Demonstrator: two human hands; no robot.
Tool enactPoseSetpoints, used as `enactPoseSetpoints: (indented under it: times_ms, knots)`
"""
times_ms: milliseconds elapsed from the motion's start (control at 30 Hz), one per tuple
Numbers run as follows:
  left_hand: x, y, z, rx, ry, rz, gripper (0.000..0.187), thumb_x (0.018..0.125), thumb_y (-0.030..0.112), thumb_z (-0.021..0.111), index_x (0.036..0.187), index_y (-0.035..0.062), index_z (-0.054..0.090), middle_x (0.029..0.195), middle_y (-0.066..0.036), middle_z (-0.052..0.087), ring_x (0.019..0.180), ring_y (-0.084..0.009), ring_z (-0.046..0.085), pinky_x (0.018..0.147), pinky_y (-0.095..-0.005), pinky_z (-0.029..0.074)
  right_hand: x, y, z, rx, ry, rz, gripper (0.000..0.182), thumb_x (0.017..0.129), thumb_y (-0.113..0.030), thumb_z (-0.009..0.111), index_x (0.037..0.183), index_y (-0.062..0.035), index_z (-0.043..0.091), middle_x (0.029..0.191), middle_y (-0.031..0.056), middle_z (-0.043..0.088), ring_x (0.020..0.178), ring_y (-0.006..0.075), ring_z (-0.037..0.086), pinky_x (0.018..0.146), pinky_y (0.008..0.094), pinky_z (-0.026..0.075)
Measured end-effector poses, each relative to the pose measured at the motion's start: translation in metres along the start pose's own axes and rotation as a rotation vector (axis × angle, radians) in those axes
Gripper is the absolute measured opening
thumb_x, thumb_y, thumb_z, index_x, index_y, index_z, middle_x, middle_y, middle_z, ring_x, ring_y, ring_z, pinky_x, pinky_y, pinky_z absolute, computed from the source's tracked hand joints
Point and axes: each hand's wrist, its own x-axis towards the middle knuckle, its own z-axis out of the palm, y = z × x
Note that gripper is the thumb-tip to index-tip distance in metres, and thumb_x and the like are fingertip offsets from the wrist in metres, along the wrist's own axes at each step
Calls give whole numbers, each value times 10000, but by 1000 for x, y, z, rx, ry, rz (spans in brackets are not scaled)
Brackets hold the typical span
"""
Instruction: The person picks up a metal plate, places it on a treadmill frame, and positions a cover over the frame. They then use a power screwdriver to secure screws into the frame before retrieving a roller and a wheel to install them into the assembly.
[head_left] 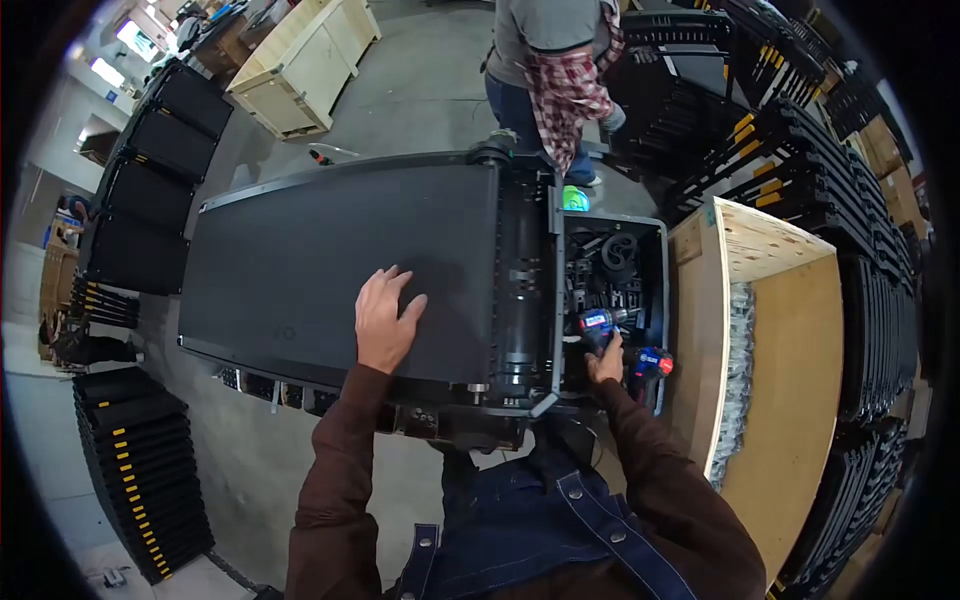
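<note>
My left hand [384, 318] lies over the wide black deck [320, 240] of what looks like a treadmill, fingers spread and holding nothing. Across the deck's right end runs a dark roller section [522, 290] inside a metal frame. My right hand [606, 362] is wrapped round the grip of a blue cordless drill [597, 320], whose nose points right. That drill is over a black parts bin [662, 262], filled with dark brackets and small hardware. A second cordless tool, a blue and red drill [652, 364], sits just right of my right hand.
An open wooden crate [790, 262] with wrapped parts stands right of the bin. Stacks of black frames [800, 160] line the right side, and black panels [150, 470] the left. Another person [555, 80] stands beyond the deck, near a closed wooden crate [300, 75].
</note>
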Motion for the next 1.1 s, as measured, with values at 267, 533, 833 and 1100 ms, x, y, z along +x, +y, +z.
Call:
enactPoseSetpoints:
  times_ms: [267,533,833,1100]
  knots:
    - [-50,-89,-20,90,-62,154,521,964,335,594,1416,93,506,1500,-159,440,1412,-338,370,1165,-513,253,-64,-12,-17,330,435,-233,412,865,-177,733,1215,-32,570,1010,136,684,900,232,670,801,341,532]
    - [-51,-102,-27,-22,-103,220,547,969,341,577,1430,65,479,1503,-210,421,1417,-378,354,1154,-548,251,-316,-191,2,1177,-213,44,288,1029,-321,533,1054,-45,610,733,60,622,610,164,627,562,291,527]
    - [15,-160,-51,141,-238,368,594,963,445,571,1443,106,482,1515,-92,455,1417,-301,378,1130,-569,289,-268,-252,187,2164,-547,797,574,945,-598,428,1256,-133,555,1361,136,570,1274,369,505,1043,596,396]
    - [246,-274,19,170,-204,282,532,992,453,521,1309,32,592,1363,-174,588,1269,-388,533,1040,-499,406,-278,-265,191,2284,-401,803,787,862,-724,469,1375,-131,539,1406,95,540,1295,321,476,1091,547,372]
